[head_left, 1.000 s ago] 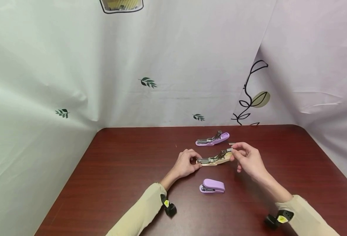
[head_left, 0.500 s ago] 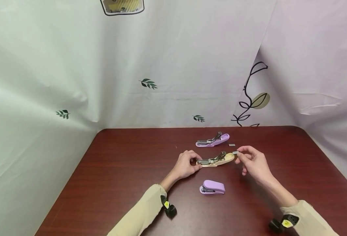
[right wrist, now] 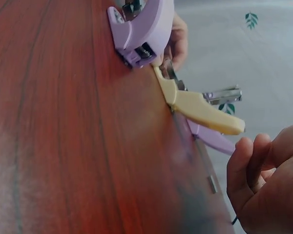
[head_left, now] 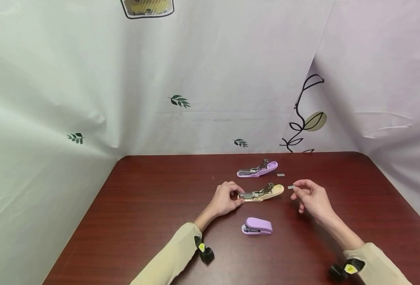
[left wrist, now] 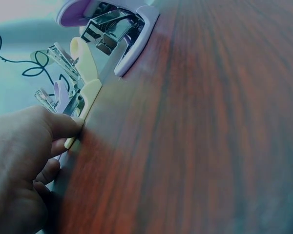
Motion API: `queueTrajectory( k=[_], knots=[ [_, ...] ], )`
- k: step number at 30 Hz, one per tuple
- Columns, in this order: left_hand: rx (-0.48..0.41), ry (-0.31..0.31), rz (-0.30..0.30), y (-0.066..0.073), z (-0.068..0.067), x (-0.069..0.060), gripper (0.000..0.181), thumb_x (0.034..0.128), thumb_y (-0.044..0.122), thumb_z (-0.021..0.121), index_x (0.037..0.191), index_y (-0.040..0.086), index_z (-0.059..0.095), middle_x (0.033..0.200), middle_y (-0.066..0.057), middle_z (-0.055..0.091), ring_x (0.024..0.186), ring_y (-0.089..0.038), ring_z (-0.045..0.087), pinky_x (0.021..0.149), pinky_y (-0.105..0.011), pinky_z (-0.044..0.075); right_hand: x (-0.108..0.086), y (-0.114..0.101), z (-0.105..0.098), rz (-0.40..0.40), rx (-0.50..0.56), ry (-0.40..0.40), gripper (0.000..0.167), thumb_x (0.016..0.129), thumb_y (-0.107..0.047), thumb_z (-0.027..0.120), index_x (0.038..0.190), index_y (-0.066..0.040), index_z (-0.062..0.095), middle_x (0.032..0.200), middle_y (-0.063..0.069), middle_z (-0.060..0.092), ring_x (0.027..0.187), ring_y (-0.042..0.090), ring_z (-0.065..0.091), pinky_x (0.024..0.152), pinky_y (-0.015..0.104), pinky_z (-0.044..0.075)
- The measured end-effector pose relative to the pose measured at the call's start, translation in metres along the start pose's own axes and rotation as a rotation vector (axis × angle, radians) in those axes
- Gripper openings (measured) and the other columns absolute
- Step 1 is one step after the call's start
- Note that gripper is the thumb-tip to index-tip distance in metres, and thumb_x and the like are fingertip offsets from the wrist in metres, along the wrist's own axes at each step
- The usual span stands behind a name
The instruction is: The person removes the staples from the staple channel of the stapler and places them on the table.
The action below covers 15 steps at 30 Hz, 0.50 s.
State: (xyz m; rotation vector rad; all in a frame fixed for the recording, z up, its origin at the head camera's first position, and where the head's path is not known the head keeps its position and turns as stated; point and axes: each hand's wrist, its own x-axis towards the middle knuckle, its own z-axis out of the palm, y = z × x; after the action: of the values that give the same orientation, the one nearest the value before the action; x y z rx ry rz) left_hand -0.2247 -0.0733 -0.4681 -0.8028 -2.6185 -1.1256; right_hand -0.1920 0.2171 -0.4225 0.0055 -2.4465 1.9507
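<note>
My left hand [head_left: 224, 198] pinches the front end of a pale yellow stapler [head_left: 275, 191] on the table. That stapler is folded open, its metal magazine exposed and its top cover tipped back to the right. In the left wrist view, thumb and fingers [left wrist: 63, 126] hold its base end. Just right of the stapler, my right hand [head_left: 315, 200] pinches a small grey strip of staples [head_left: 291, 187] between thumb and forefinger, apart from the stapler. The right wrist view shows those fingertips [right wrist: 243, 146] near the yellow cover [right wrist: 210, 114]; the strip is hidden there.
Behind the yellow stapler lies an opened purple stapler [head_left: 268, 168]. A second staple strip [head_left: 280, 175] lies to its right on the table. Nearer the front stands a closed purple stapler [head_left: 260, 225]. A pale curtain [head_left: 210, 79] hangs behind the dark red wooden table [head_left: 160, 190].
My right hand has drawn back to the right and slightly toward me with the staple strip, away from the yellow stapler's cover. The left hand keeps its hold.
</note>
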Motion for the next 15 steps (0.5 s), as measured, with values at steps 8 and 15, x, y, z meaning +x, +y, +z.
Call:
queueTrajectory(
  k=[8, 15],
  knots=[
    [0.007, 0.001, 0.003, 0.0, 0.0, 0.0, 0.016, 0.077, 0.012, 0.084, 0.091, 0.011, 0.076, 0.083, 0.003, 0.064, 0.077, -0.012, 0.05, 0.07, -0.024, 0.038, 0.003, 0.012, -0.001, 0.061, 0.001, -0.024, 0.023, 0.1, -0.002, 0.054, 0.119, 0.009, 0.048, 0.071, 0.009, 0.066, 0.042, 0.01, 0.045, 0.043, 0.028, 0.048],
    [0.007, -0.002, -0.009, 0.001, 0.0, 0.0, 0.015, 0.0772, 0.012, 0.083, 0.09, 0.011, 0.076, 0.083, 0.004, 0.063, 0.077, -0.013, 0.05, 0.07, -0.024, 0.038, 0.004, 0.021, 0.001, 0.099, -0.009, -0.047, 0.021, 0.1, -0.001, 0.052, 0.118, 0.009, 0.049, 0.071, 0.009, 0.065, 0.042, 0.01, 0.045, 0.043, 0.028, 0.047]
  ],
)
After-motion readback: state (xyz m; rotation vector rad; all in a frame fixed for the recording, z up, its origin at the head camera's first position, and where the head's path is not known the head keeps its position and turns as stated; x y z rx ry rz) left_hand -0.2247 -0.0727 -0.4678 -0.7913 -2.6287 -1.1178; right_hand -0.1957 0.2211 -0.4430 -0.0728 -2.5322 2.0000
